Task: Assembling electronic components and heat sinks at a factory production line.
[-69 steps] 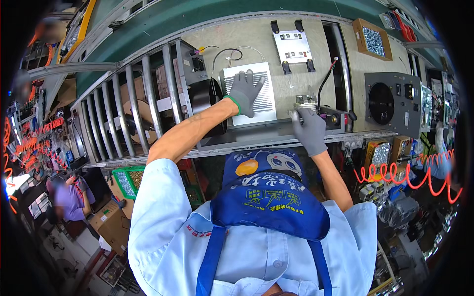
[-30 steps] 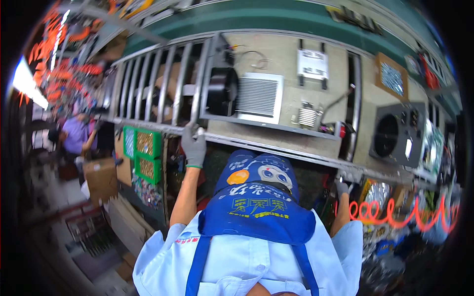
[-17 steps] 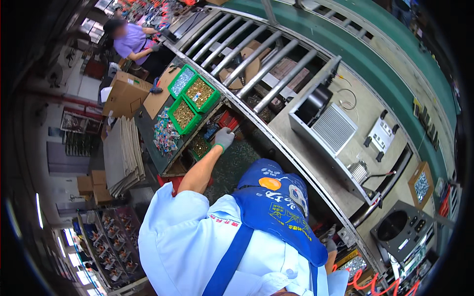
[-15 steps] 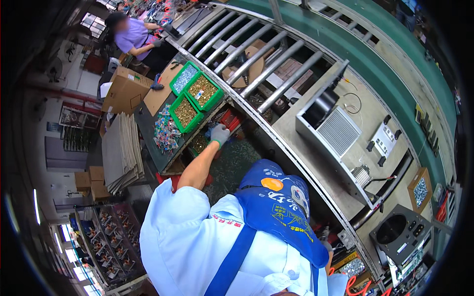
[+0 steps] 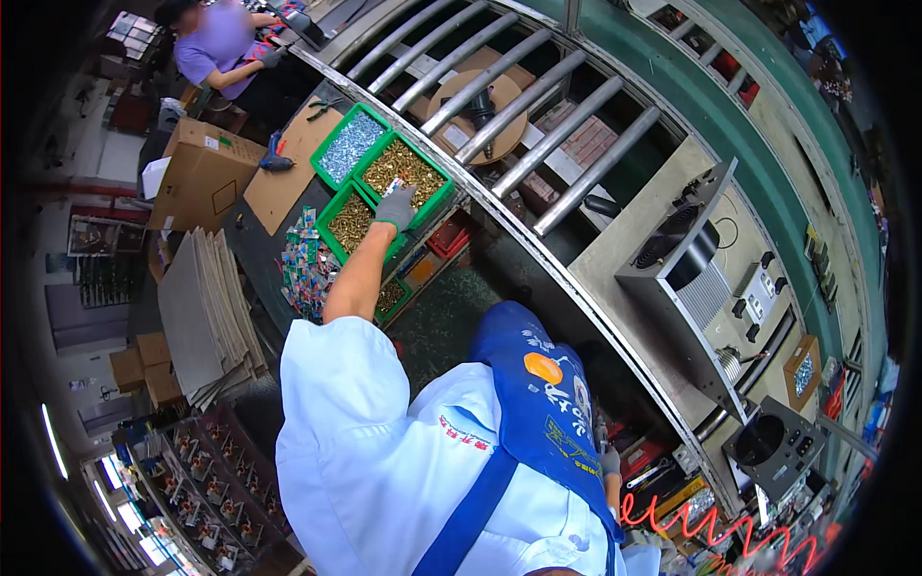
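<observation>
My left hand (image 5: 395,207), in a grey glove, reaches over the near edge of a green bin (image 5: 440,204) of brass-coloured screws (image 5: 392,161). Its fingertips are down among the screws, beside a small white-and-red packet (image 5: 395,184), and I cannot see how they are closed. Next to it stand a second green bin of brass-coloured pieces (image 5: 347,219) and one of silver pieces (image 5: 352,144). My right hand (image 5: 611,463), also gloved, hangs low by the blue apron (image 5: 547,403). The apron and blur hide most of its fingers.
Small colourful packets (image 5: 305,264) lie heaped on the dark bench, near a cordless driver (image 5: 277,156) and a cardboard box (image 5: 206,173). A roller conveyor (image 5: 499,115) runs alongside, holding a metal-cased unit (image 5: 687,278). A red coiled hose (image 5: 711,528) hangs at lower right. A co-worker (image 5: 216,48) sits at far left.
My left hand has moved up from beside the red bin below the bench to the green bin of brass-coloured screws. The view has shifted, and my right hand shows more beside the apron.
</observation>
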Motion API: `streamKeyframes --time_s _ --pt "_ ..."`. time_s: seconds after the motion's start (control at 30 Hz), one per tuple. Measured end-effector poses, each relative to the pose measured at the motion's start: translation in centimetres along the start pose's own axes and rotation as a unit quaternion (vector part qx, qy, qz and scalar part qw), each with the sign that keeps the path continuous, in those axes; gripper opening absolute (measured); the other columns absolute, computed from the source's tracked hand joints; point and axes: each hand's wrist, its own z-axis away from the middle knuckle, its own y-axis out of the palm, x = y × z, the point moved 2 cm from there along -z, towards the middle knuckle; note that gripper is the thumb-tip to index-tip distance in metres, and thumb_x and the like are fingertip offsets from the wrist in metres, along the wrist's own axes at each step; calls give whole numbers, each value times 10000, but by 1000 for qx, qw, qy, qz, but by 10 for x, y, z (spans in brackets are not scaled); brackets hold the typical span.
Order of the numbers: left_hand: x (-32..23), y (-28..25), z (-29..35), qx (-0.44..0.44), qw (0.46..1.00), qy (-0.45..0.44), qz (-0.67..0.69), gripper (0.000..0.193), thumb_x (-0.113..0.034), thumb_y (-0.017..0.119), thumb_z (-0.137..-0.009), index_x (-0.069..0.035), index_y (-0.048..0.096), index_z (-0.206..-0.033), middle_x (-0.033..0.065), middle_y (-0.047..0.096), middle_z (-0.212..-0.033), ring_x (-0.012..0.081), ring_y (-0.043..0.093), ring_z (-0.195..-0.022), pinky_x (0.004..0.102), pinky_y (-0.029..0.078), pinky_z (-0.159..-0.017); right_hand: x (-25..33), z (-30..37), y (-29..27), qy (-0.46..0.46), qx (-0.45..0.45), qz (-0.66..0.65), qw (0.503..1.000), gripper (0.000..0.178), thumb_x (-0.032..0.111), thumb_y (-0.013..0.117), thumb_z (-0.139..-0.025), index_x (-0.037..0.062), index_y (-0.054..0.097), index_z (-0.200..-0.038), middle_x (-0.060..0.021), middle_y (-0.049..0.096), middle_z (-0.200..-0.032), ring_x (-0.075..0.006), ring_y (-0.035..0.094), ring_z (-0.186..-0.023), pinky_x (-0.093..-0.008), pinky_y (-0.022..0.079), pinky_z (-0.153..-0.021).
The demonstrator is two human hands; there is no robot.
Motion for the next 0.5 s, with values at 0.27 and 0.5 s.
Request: streamKeyframes --time_s 0.27,0.5 --pt "1 27 -46 -23 997 63 26 248 -132 614 -773 -98 631 -1018 204 619 -995 378 616 -942 454 502 -822 89 54 -13 -3 -89 -39 995 294 218 625 -757 -11 573 -934 -274 646 -882 -425 637 -883 -457 481 -755" --pt "27 46 -44 -119 957 -5 266 165 -96 640 -772 -47 641 -929 127 640 -766 243 619 -631 352 503 -615 139 66 -18 -58 -119 -86 987 288 146 632 -685 8 537 -918 -262 635 -827 -417 639 -818 -443 482 -715"
